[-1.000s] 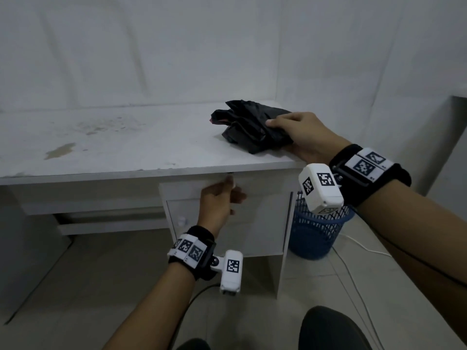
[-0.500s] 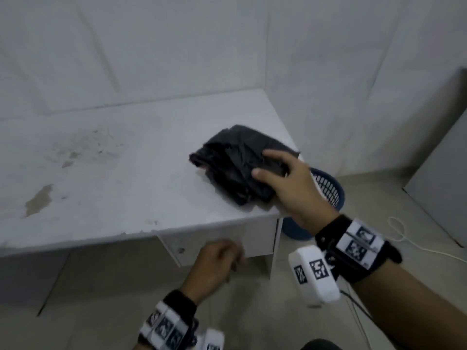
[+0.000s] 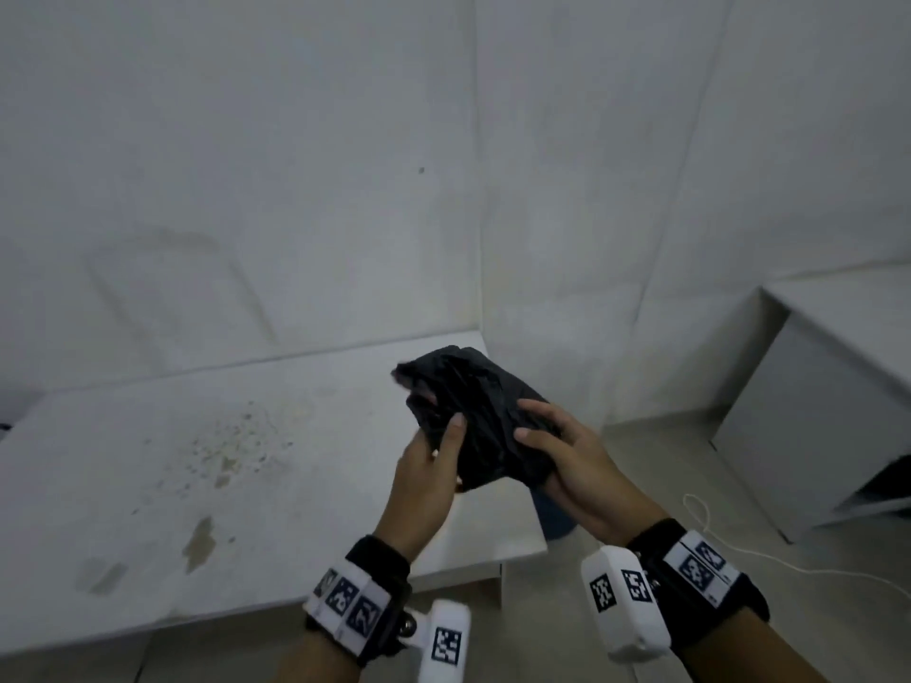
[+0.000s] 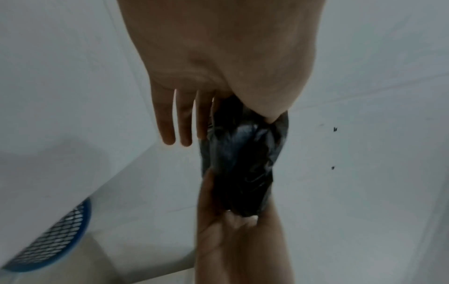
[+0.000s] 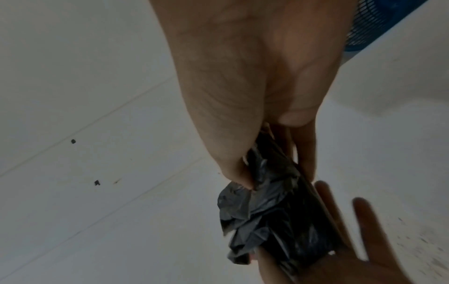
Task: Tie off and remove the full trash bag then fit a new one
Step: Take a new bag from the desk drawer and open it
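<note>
A folded, crumpled black trash bag (image 3: pixel 473 411) is held in the air over the right end of the white desk (image 3: pixel 197 460). My left hand (image 3: pixel 443 436) holds its left side, thumb on top, with the other fingers straight behind the bag (image 4: pixel 243 163). My right hand (image 3: pixel 532 426) pinches the right side between thumb and fingers; the right wrist view shows the thumb pressed into the bag (image 5: pixel 274 221). The blue mesh trash basket (image 4: pixel 55 240) stands on the floor beside the desk. Its inside is hidden.
The desk top is stained and bare. A grey cabinet (image 3: pixel 813 411) stands at the right, with a white cable (image 3: pixel 715 534) on the floor before it. White walls close the corner behind the desk.
My right hand has lifted the bag off the desk. My left hand has come up from below the desk edge and taken hold of the bag. The head view has tilted up.
</note>
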